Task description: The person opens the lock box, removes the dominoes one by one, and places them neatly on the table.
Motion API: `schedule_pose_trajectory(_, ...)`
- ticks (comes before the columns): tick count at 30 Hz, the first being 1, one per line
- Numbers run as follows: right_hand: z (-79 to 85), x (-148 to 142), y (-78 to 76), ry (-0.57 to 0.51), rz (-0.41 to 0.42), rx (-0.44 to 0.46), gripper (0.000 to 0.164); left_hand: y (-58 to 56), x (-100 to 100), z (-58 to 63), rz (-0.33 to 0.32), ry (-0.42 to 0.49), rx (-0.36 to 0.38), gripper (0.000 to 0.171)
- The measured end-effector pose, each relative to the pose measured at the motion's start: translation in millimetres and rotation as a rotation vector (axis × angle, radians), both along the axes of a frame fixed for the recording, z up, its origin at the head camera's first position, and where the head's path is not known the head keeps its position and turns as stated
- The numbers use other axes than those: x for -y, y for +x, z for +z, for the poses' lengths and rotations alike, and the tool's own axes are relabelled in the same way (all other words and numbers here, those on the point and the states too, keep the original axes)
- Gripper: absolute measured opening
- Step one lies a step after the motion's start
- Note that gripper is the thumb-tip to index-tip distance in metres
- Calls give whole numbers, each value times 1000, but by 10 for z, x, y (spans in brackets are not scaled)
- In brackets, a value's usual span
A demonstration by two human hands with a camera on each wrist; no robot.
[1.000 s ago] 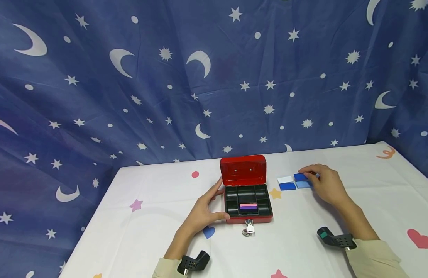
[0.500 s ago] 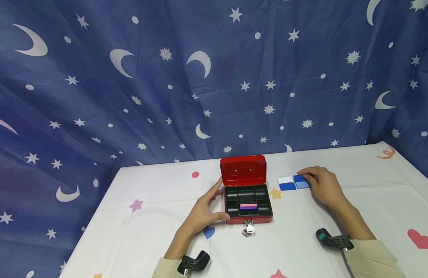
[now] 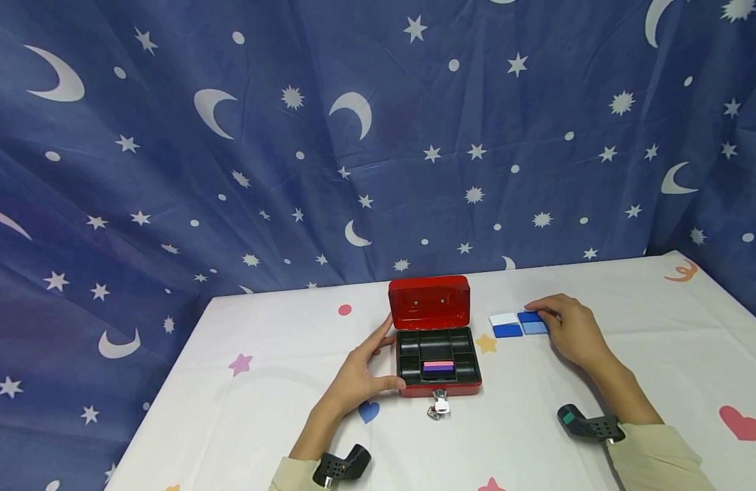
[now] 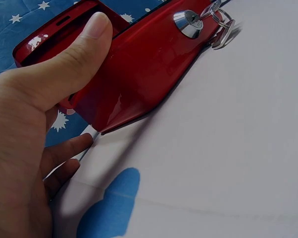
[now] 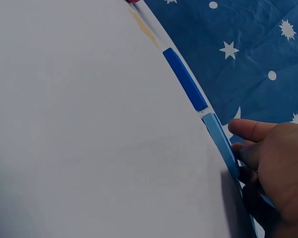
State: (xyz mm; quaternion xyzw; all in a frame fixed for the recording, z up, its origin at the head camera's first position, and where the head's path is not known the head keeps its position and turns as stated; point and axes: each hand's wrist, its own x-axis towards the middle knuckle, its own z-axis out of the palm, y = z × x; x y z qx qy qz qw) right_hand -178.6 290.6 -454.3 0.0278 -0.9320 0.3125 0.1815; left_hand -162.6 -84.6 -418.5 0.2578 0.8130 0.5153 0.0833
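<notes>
My left hand (image 3: 356,375) holds the left side of a red cash box (image 3: 428,390), thumb on its front corner and index finger toward the hinge. The lid (image 3: 429,304) stands up; a pink block (image 3: 438,363) and a purple block (image 3: 438,369) sit in the black tray. To the right, my right hand (image 3: 575,331) pinches a dark blue block (image 3: 527,317) with index finger and thumb. Against it lies a light blue block (image 3: 535,328). A white block (image 3: 503,318) and a second dark blue block (image 3: 508,331) complete the cluster.
Keys (image 4: 222,24) hang from the lock (image 4: 188,24) on the box's front. A white cloth with printed shapes covers the table (image 3: 292,409). Behind its far edge hangs a blue curtain (image 3: 378,177) with stars and moons.
My right hand has shifted slightly left and nearer, and the pinched dark blue block has slid a little nearer, close against the light blue one. My left hand stays on the cash box.
</notes>
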Motion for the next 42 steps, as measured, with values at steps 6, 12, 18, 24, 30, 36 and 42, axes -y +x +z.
schedule_pose_trajectory(6, 8, 4, 2, 0, -3, -6, 22, 7, -1, 5, 2, -1, 3, 97)
schedule_pose_trajectory(12, 1, -7, -6, -6, -4, -14, 22, 3, 1, 5, 0, 2, -3, 97)
schedule_pose_trajectory(18, 3, -12, -3, -11, -7, -16, 21, 2, 5, 4, -8, 5, -1, 97)
schedule_pose_trajectory(24, 49, 5, 0, -14, -8, -41, 19, 5, 5, 6, -7, 6, -3, 97)
schedule_pose_trajectory(30, 175, 71, 19, -12, 22, -52, 20, 3, 4, 2, -5, 5, -8, 97)
schedule_pose_trajectory(36, 295, 182, 24, 19, 68, -87, 18, 8, 2, 10, -7, 8, -1, 97)
schedule_pose_trajectory(42, 386, 303, 32, 45, 119, -147, 15, 7, 0, 17, -7, 4, -10, 98)
